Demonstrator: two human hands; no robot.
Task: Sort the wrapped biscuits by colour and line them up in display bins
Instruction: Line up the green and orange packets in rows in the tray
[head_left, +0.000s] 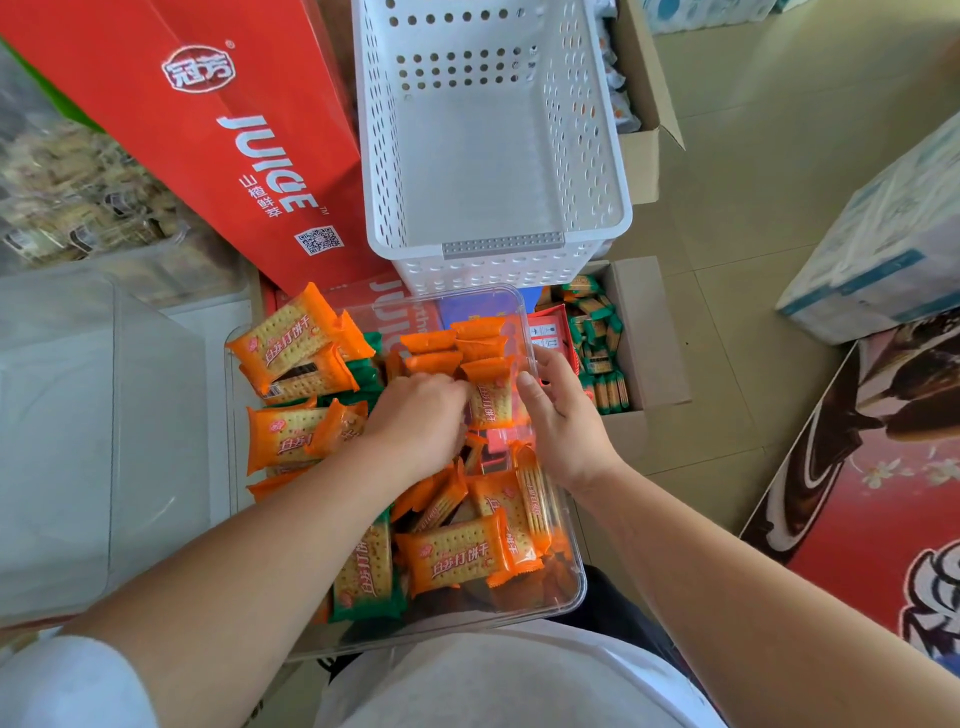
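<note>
A red juice box (228, 150) leans beyond the clear bin (571, 582), at its far left. A white basket (498, 260) with holed walls stands just beyond the bin's far rim, and nothing shows inside it. Left of the bin is a frosted tub (78, 415). A cardboard box (654, 332) sits on the floor (753, 208) just right of the bin and holds more green-wrapped biscuits standing on edge.

The clear bin itself lies in front of the person's lap and holds the biscuits. In its far right corner, a short row of orange packets (457, 348) stands upright, close together. The rest lie loose and mixed: orange ones are heaped along the bin's left side and across its near half, with green packets (363, 571) showing among and under them.

The left hand (415, 421) reaches into the middle of the bin, knuckles up and fingers (460, 410) bent down against the nearest upright orange packet. Their tips are hidden, so I cannot tell whether they pinch it or only push it. The right hand (561, 415) grips the bin's right wall, with the thumb inside beside the upright row and the other fingers wrapped over the outside.
</note>
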